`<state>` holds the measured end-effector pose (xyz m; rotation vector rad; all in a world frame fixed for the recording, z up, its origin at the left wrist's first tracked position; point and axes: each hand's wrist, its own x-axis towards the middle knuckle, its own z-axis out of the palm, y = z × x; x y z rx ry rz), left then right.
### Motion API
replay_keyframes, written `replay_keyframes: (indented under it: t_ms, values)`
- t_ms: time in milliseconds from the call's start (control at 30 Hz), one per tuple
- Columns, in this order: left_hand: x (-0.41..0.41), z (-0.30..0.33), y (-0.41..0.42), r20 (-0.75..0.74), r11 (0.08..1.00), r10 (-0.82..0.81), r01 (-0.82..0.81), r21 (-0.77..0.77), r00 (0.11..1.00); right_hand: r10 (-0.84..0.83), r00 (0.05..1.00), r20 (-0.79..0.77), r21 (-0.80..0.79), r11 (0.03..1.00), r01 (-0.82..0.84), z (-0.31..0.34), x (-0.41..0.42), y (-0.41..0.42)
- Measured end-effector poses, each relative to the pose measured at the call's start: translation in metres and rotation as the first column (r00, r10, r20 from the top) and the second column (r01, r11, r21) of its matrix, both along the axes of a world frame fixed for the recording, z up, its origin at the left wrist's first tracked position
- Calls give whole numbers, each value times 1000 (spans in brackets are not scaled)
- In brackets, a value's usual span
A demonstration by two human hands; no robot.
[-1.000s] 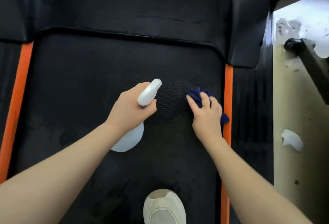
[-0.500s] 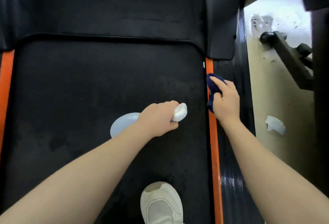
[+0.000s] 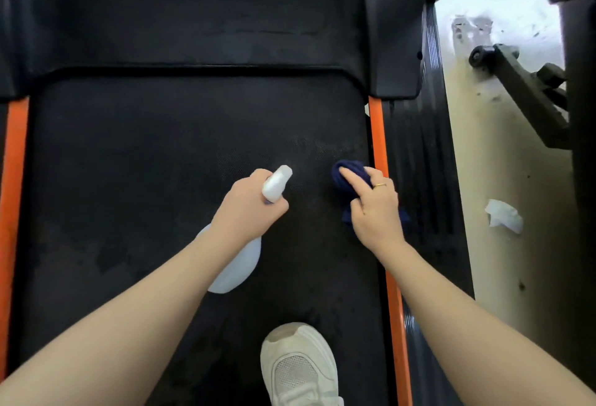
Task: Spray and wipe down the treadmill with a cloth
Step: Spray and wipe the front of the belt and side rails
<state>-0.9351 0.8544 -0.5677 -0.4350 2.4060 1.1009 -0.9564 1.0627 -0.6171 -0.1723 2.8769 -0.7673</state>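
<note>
Progress looks partial, judging by the belt (image 3: 161, 179): faint damp patches show at mid-left and a lighter sheen lies just ahead of the bottle nozzle, while most of the dark surface shows no clear sign either way. The left hand (image 3: 248, 212) is wrapped round the neck of the spray bottle (image 3: 235, 263), nozzle aimed forward over the belt and the pale body hanging below the wrist. The right hand (image 3: 374, 208) presses a bunched dark blue cloth (image 3: 345, 176) onto the belt near its right edge, forefinger stretched over the top and the other fingers curled round the wad. Left to do, I judge: the broad left and near parts of the belt, the orange strips (image 3: 375, 134), the ribbed side rail (image 3: 416, 163) and the motor cover (image 3: 193, 18) ahead.

Edges: the cloth sits just beside the right orange strip, so a stroke to the right soon meets the rail, and beyond that the drop to the floor (image 3: 516, 276), where a crumpled white scrap (image 3: 503, 220) lies. Open belt runs well to the left and forward up to the cover's lip. A white shoe (image 3: 300, 370) stands on the near belt, blocking strokes drawn straight back.
</note>
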Motion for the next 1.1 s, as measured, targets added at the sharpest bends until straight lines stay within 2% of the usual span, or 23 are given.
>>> replay_keyframes:
  t_ms: [133, 267, 300, 400, 467, 567, 633, 667, 767, 800, 867, 933, 1033, 1100]
  values:
    - [-17, 10, -13, -140, 984, 165, -154, 89, 976, 306, 947, -97, 275, 923, -270, -28, 6, -32]
    - [-35, 15, -19, -246, 964, 252, -219, 152, 936, 508, 831, -226, 384, 831, -403, -39, -31, -40]
    - [-38, 14, -18, -248, 959, 265, -228, 170, 932, 486, 838, -248, 386, 843, -375, -38, -49, -46]
    - [-44, 8, -18, -266, 957, 268, -224, 183, 926, 272, 930, -248, 314, 931, -189, -33, -83, -77]
    - [-45, 5, -18, -254, 952, 285, -243, 186, 924, 280, 925, -257, 287, 936, -204, -38, -65, -81]
    - [-46, 7, -20, -252, 944, 318, -282, 169, 914, 561, 793, -238, 325, 815, -479, -39, -31, -50]
    - [-49, 4, -20, -243, 945, 320, -291, 149, 916, 685, 689, -239, 350, 722, -597, -41, -47, -38]
    - [-51, 2, -20, -236, 946, 320, -294, 140, 917, 687, 684, -244, 365, 719, -592, -43, -62, -39]
    - [-52, -1, -17, -253, 956, 289, -264, 129, 923, 493, 820, -292, 357, 851, -385, -46, -96, -52]
    - [-50, -1, -14, -265, 963, 266, -242, 120, 927, 450, 835, -317, 358, 872, -334, -48, -93, -53]
    - [-45, 2, -9, -281, 973, 226, -199, 120, 933, 443, 837, -322, 375, 871, -317, -54, -67, -41]
    - [-42, 4, -7, -279, 975, 212, -185, 119, 936, 505, 806, -309, 383, 842, -380, -53, -44, -17]
    - [-48, 2, -8, -257, 976, 214, -193, 105, 942, 620, 726, -298, 475, 756, -450, -47, -71, -4]
    - [-51, 0, -9, -260, 979, 200, -182, 91, 945, 505, 809, -301, 509, 803, -311, -46, -105, -16]
